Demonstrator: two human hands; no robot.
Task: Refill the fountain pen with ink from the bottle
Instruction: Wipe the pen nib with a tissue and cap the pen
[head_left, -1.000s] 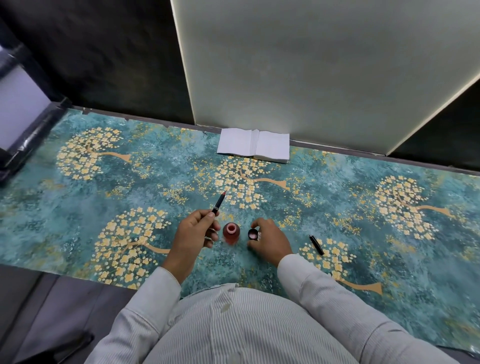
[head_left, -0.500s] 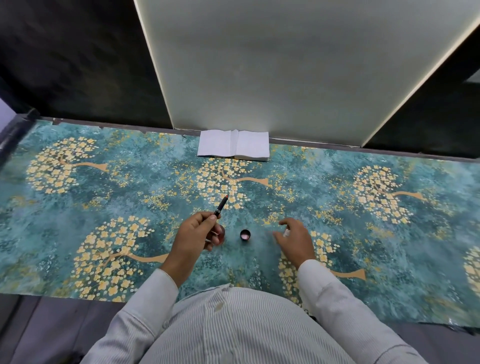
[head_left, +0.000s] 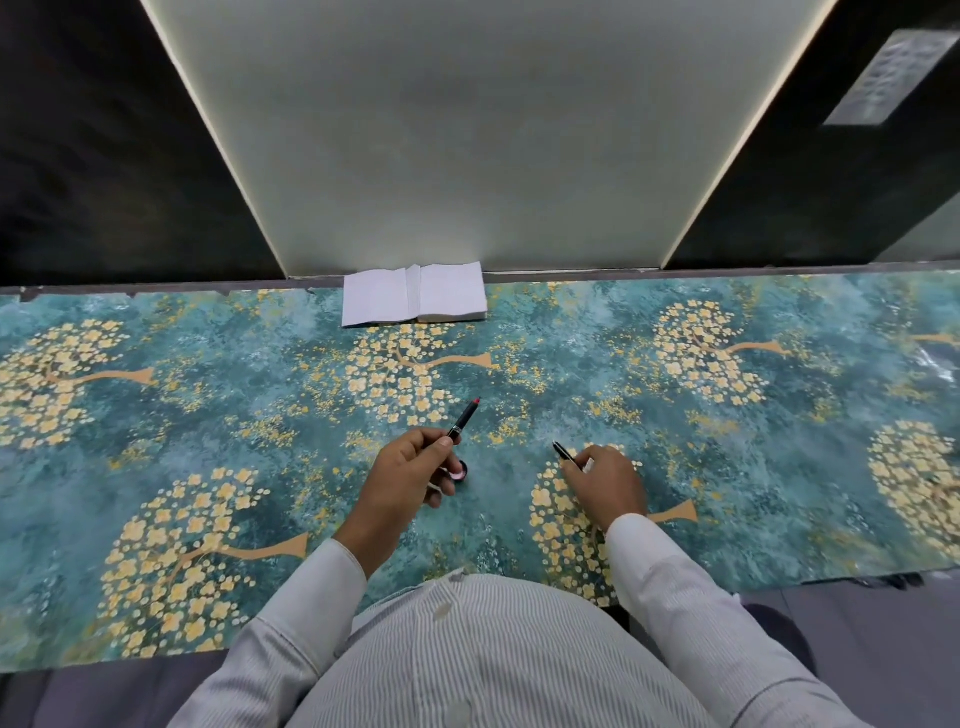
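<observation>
- Nearest the camera, a striped shirt front and two pale sleeves (head_left: 670, 566) reach out over the table (head_left: 156, 426), which is covered in a teal cloth printed with gold blossom trees.
- The left hand (head_left: 402, 480) pinches the pen section (head_left: 464, 417) between thumb and fingers; its red-tipped end points away toward 1 o'clock, lifted off the cloth.
- Just under that hand's fingers, at its 3 o'clock, sits a small dark round piece with a pink inside (head_left: 459, 472) (cap or bottle mouth, I cannot tell which); the rest of the ink bottle is hidden by the hand.
- The right hand (head_left: 605, 483) lies at 3 o'clock of the left, well apart, fingers curled onto a slim black pen piece (head_left: 563, 453) whose end sticks out toward 11 o'clock, low against the cloth.
- Farthest, at 12 o'clock, an open white notebook (head_left: 414, 293) lies flat at the table's back edge, against a pale lit wall panel (head_left: 467, 130) flanked by dark panels.
</observation>
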